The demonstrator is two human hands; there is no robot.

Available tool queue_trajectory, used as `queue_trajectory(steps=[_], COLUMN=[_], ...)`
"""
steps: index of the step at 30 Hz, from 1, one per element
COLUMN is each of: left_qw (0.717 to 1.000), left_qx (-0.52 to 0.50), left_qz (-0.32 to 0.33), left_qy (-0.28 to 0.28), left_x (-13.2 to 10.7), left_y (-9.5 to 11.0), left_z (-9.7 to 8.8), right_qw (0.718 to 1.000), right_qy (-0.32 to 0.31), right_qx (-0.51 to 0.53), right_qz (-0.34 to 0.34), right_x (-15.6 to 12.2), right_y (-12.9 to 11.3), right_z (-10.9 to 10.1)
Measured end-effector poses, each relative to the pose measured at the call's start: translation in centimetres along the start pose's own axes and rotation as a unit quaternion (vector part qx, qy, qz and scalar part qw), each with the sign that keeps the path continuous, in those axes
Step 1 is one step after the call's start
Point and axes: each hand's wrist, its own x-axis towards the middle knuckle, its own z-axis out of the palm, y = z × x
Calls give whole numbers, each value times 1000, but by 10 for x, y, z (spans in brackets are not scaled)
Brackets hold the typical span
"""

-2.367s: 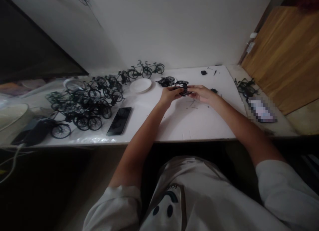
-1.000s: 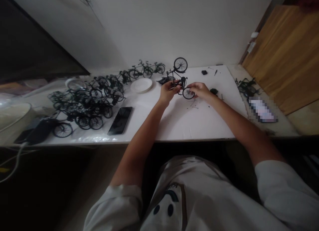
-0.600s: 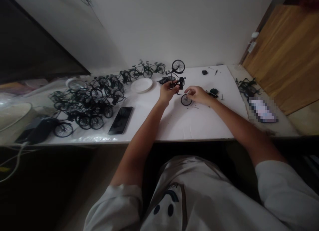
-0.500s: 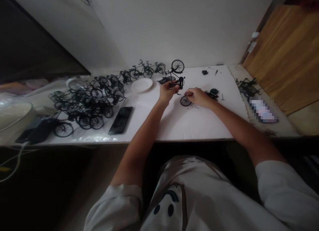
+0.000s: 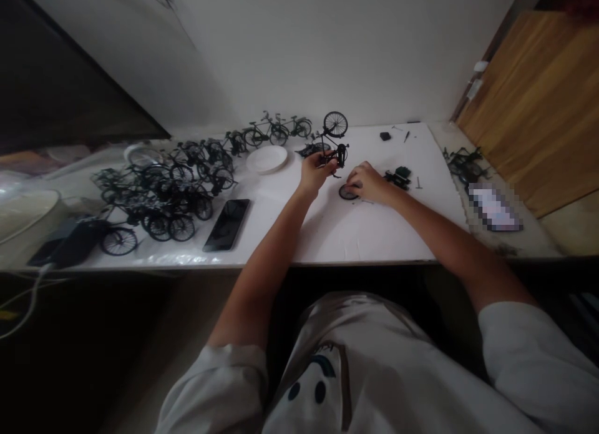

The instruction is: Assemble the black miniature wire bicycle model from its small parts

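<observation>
My left hand [image 5: 316, 172] is closed around a black miniature bicycle frame [image 5: 340, 154], lifted above the white board with one spoked wheel [image 5: 336, 123] at its upper end. To its right, my right hand [image 5: 367, 183] pinches a loose miniature bicycle wheel [image 5: 347, 193], tilted low over the board; the fingers cover part of its rim. Just past the right hand lies a small heap of dark parts [image 5: 397, 177]. Behind the left hand, more black bicycle parts [image 5: 314, 149] rest on the board.
Many black miniature bicycles [image 5: 180, 178] crowd the left side, and more [image 5: 264, 133] stand along the wall. A white plate [image 5: 267, 160], a dark phone [image 5: 227, 225] and a T-shaped piece [image 5: 418, 183] lie on the board. A second phone [image 5: 495, 207] is at the right.
The loose wheel has tipped from nearly upright to a flatter slant under my right hand. My left hand still holds the bicycle frame in almost the same place.
</observation>
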Motion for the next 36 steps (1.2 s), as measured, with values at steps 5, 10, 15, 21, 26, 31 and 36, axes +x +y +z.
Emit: queue_trajectory(steps=[5, 10, 15, 21, 26, 31, 36], left_qw=[1000, 1000, 1000, 1000, 1000, 1000, 1000], left_qx=[1, 5, 6, 3, 4, 2, 0], left_qz=[-2, -4, -4, 13, 10, 8, 6], left_qy=[3, 4, 2, -10, -8, -7, -8], left_x=[0, 0, 1, 6, 6, 6, 6], left_y=[-1, 0, -2, -7, -8, -8, -9], left_z=[0, 0, -1, -2, -2, -1, -1], right_qw=[1000, 1000, 998, 999, 997, 996, 995], right_qy=[7, 1, -15, -46, -64, -76, -80], right_qx=[6, 31, 63, 18, -5, -7, -30], right_qz=[-9, -2, 0, -24, -47, -50, -51], right_x=[2, 0, -5, -3, -3, -3, -3], right_y=[-1, -6, -13, -9, -2, 1, 0], right_z=[1, -11, -21, -21, -21, -22, -22])
